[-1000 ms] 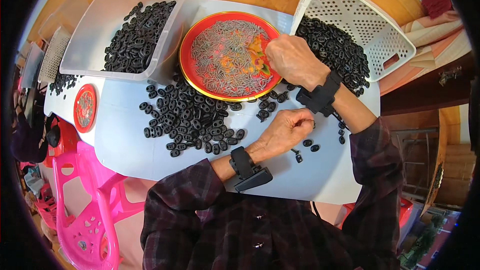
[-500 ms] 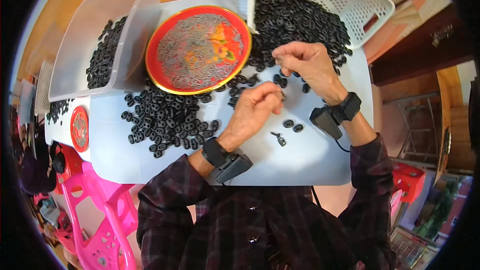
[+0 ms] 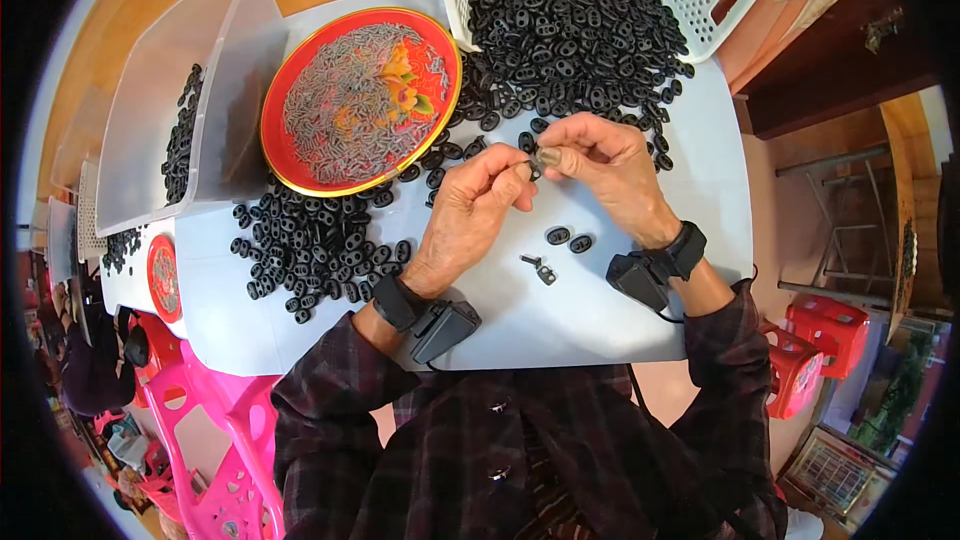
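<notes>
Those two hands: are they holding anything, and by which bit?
The left hand pinches a small dark piece; the gripped part is hidden. Whether the right hand holds anything can't be told.

From afar I watch through one head-worn fisheye, facing steeply down over the near edge of the worktop [image 3: 590, 330], close above the left hand [image 3: 465, 215] and right hand [image 3: 615, 180], its coverage reaching past the far edge.
</notes>
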Demonstrator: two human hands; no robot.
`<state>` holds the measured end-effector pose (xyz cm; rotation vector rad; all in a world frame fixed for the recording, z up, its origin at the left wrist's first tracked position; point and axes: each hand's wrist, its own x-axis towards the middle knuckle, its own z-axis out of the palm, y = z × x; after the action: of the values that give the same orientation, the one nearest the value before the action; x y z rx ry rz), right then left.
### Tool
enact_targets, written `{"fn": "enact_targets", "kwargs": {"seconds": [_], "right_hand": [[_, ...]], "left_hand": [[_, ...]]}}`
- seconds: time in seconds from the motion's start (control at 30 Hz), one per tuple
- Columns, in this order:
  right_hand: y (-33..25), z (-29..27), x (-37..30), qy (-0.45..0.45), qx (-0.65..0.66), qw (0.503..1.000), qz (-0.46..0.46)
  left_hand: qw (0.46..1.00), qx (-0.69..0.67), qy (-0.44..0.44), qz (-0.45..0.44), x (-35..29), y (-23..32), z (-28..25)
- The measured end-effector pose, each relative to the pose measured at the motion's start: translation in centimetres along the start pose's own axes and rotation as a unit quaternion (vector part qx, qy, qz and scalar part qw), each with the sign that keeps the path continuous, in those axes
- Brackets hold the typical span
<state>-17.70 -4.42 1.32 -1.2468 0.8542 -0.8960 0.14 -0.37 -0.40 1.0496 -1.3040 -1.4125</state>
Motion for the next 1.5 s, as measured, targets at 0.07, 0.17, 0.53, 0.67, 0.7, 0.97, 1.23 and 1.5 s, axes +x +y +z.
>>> {"fn": "enact_targets", "kwargs": {"seconds": [0.07,0.17,0.53,0.67,0.7,0.97,1.23,1.5], "right_hand": [[0.3,0.0,0.0,0.003,0.006,1.000,-0.004],[0.5,0.3,-0.1,0.004,0.017,1.000,-0.014],[1.0,2.0,-0.6,0.078,0.010,0.995,-0.055],[0.9,2.1,-0.7,0.087,0.022,0.994,-0.055],[1.0,2.0,-0.6,0.082,0.022,0.995,-0.054],[1.1,1.3,-0.6,0.060,-0.007,0.997,-0.041],[0.8,1.6,-0.7,0.065,0.012,0.997,-0.036],[1.1,1.6,-0.7,0.072,0.023,0.996,-0.045]], "left_hand": [[1.000,-0.002,0.003,0.001,0.1,-0.2,0.1],[1.000,-0.006,0.011,0.005,0.1,-0.2,0.1],[0.999,-0.002,0.043,-0.006,-0.1,-0.2,0.3],[0.999,0.002,0.043,-0.007,0.0,-0.2,0.4],[0.999,0.008,0.042,-0.007,0.0,-0.2,0.4],[0.997,0.048,0.041,0.036,-0.1,0.1,0.5],[0.999,0.003,0.038,0.003,0.1,-0.1,0.4],[0.999,-0.009,0.031,0.013,0.1,-0.1,0.3]]}}
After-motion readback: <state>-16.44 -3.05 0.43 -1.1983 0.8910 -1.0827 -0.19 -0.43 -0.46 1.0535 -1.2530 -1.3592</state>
